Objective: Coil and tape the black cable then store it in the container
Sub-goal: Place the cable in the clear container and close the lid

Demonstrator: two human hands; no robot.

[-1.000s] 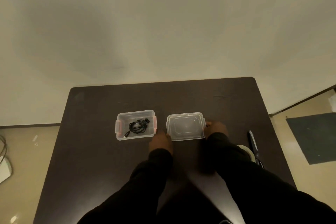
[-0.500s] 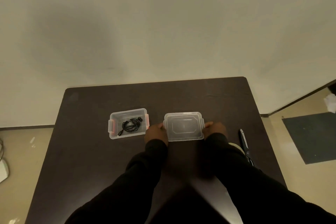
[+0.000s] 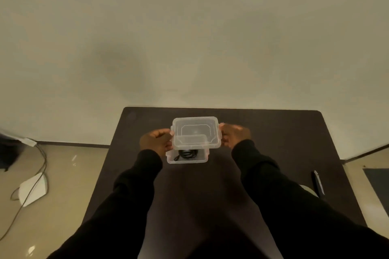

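A clear plastic lid (image 3: 196, 132) hangs in the air above the clear container (image 3: 187, 160), which stands on the dark table (image 3: 273, 132). My left hand (image 3: 156, 142) grips the lid's left edge and my right hand (image 3: 234, 135) grips its right edge. The lid covers the far part of the container. The coiled black cable (image 3: 186, 154) lies inside the container and shows below the lid's near edge.
A dark pen-like tool (image 3: 317, 184) and a pale round object (image 3: 306, 189) lie at the table's right edge, partly behind my right sleeve. On the floor to the left are a white device (image 3: 32, 189) and a grey cord (image 3: 43, 160).
Both hands lifted the lid off the table and carried it left, over the container. The camera view shifted, so the table now sits further right in the frame.
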